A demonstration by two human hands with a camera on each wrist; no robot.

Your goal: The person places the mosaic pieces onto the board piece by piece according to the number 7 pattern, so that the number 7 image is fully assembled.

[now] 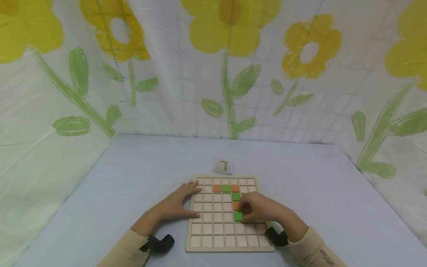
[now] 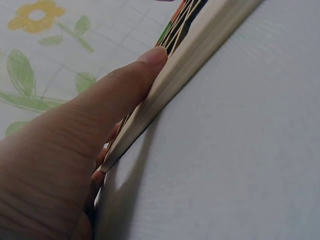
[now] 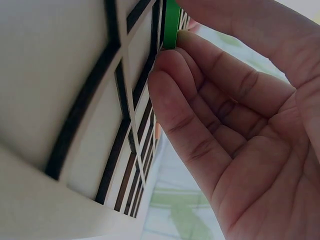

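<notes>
A pale wooden grid board (image 1: pixel 213 249) lies on the table, with orange and green square tiles in some cells. In its second row from the far edge sit an orange tile (image 1: pixel 217 188), a green tile and another orange tile; more tiles run down from there toward me. My right hand (image 1: pixel 265 208) pinches the nearest green tile (image 3: pixel 171 25) between thumb and finger, at the low end of that column. Spread along the board's left edge, my left hand (image 1: pixel 176 202) rests with thumb (image 2: pixel 152 57) and fingers extended.
Just beyond the board lies a small printed card (image 1: pixel 222 165) showing a grid with a coloured pattern. The light table (image 1: pixel 100 193) extends on both sides. A white curtain (image 1: pixel 166 92) with painted yellow flowers hangs behind it.
</notes>
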